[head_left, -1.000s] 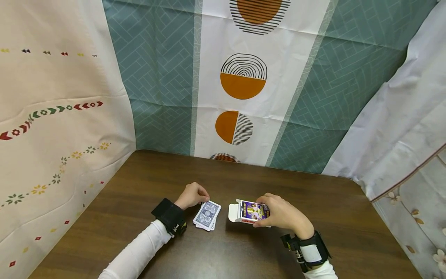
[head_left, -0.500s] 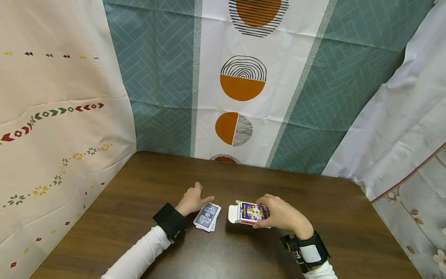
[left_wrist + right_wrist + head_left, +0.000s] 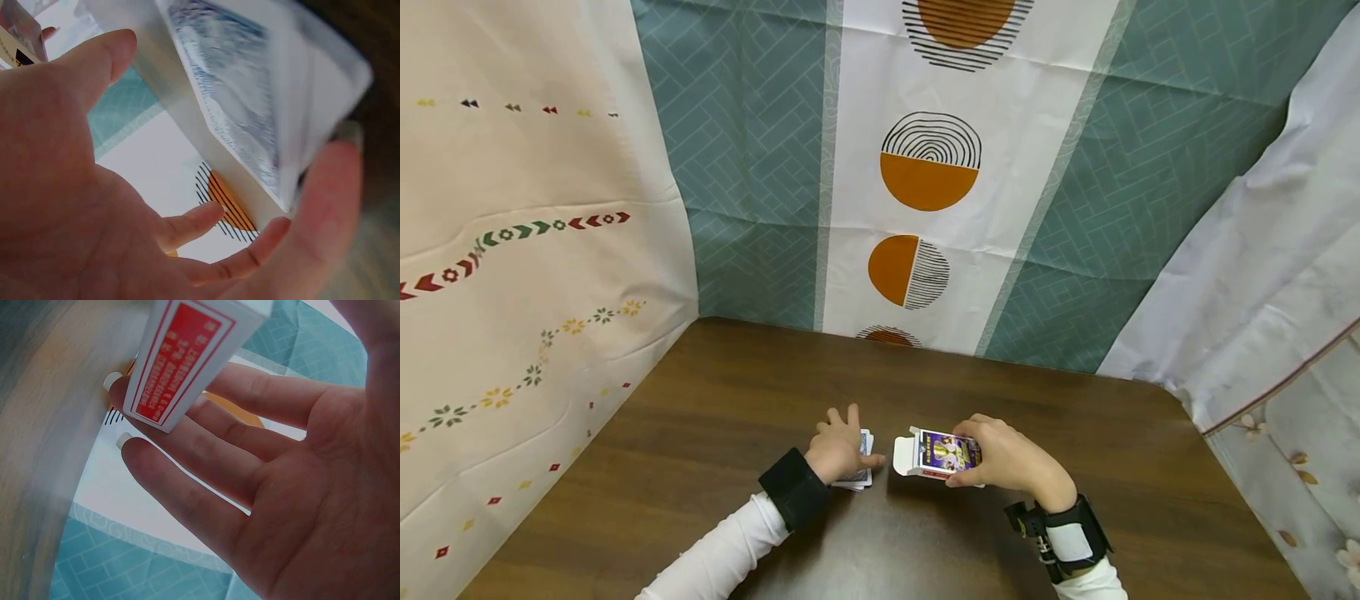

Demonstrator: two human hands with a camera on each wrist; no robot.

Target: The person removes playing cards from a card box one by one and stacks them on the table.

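One left hand (image 3: 837, 450), one right hand (image 3: 1006, 454), two black wristbands (image 3: 795, 490) and two white sleeves (image 3: 730, 550). One stack of playing cards (image 3: 855, 481) at left, its cards too covered to count; one playing-card box (image 3: 951, 452) at right. One desk (image 3: 1037, 392). On one far hanging cloth (image 3: 760, 167), four orange circle motifs (image 3: 929, 183).

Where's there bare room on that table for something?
Bare table: the strip along the back cloth, the area left of the left sleeve, and the patch between it and the right sleeve. Crowded: the middle, where the left hand partly covers cards beside the card box in the right hand.
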